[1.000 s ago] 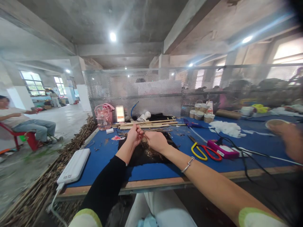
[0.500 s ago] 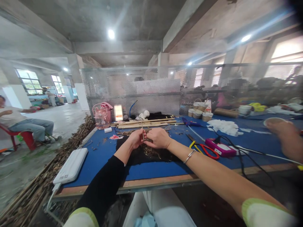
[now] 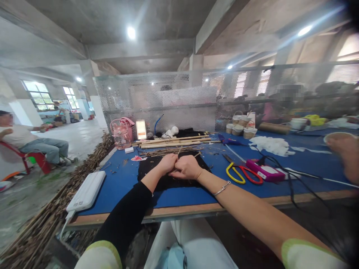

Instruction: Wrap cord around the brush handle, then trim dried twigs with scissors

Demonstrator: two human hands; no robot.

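Note:
My left hand (image 3: 168, 164) and my right hand (image 3: 187, 167) meet above a black cloth (image 3: 148, 170) on the blue table. Closed fingers of my left hand grip a thin twig, whose tip shows faintly above the knuckles. My right hand is curled against the left, its fingers closed; what lies inside them is hidden. Behind both hands is a loose row of thin brown twigs (image 3: 157, 152). Scissors with one yellow and one red handle (image 3: 236, 173) lie to the right of my right hand.
A white power bank (image 3: 86, 191) lies at the left edge. Thicker sticks (image 3: 171, 142), a pink bottle (image 3: 122, 136) and small buckets (image 3: 249, 132) stand or lie farther back. A purple power strip (image 3: 265, 170) with cables is at right, near another person's hand (image 3: 342, 145).
My hands have lowered slightly and drawn closer together. The twig, upright and plain before, is now mostly hidden. The view has shifted a little.

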